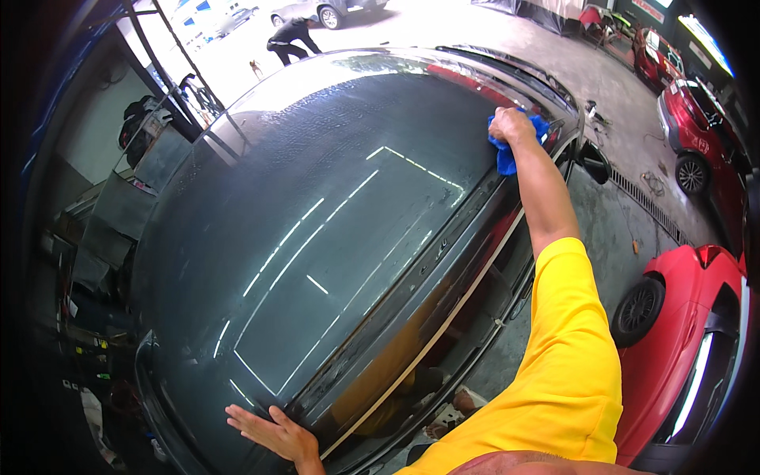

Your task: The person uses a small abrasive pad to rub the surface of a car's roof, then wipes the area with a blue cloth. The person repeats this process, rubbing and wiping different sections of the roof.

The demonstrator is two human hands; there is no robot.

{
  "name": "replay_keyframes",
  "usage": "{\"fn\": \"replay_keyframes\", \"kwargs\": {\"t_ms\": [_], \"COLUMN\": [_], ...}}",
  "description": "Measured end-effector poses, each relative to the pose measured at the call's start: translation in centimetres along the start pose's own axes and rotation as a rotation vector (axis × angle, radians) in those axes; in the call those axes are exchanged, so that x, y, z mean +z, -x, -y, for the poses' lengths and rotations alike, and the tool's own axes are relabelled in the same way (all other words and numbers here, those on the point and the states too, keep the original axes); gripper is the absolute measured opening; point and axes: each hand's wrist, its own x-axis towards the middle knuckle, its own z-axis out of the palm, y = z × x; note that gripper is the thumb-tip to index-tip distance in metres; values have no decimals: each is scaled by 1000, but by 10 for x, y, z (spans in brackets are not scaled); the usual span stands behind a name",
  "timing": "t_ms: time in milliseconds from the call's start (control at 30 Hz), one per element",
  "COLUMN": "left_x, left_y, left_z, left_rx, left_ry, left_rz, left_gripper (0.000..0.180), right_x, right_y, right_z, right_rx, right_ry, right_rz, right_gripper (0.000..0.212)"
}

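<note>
A dark grey car roof (356,206) fills the middle of the view, wet with droplets toward its far end and mirroring rows of lights. My right hand (511,127), arm stretched far forward, grips a blue cloth (507,161) and presses it on the roof's right edge near the windshield end. Bunched folds of the cloth stick out around the fingers. Down at the near end, my left hand (273,434) lies with fingers extended on the roof's edge, holding nothing.
Beyond the hood, a person in dark clothes (293,39) bends over. A side mirror (594,161) juts out on the right, past which run a floor drain grate (649,207) and a parked red car (681,324). Metal shelving (111,214) stands on the left.
</note>
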Motion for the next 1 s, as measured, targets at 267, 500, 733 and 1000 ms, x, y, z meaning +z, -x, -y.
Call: {"fn": "replay_keyframes", "kwargs": {"t_ms": [267, 500, 733, 1000], "left_x": [4, 9, -13, -36], "left_y": [-8, -2, 24, 165], "left_z": [-8, -4, 10, -12], "left_rx": [1, 18, 185, 581], "left_ry": [28, 154, 454, 1045], "left_rz": [-39, -126, -344, 218], "left_gripper": [83, 84, 82, 71], "right_x": [-3, 1, 2, 77], "right_y": [58, 242, 448, 595], "right_z": [50, 36, -66, -187], "right_rx": [-744, -584, -422, -170], "right_ry": [212, -1488, -2280, -2159], "right_rz": [163, 653, 678, 646], "right_gripper": [37, 32, 47, 51]}}
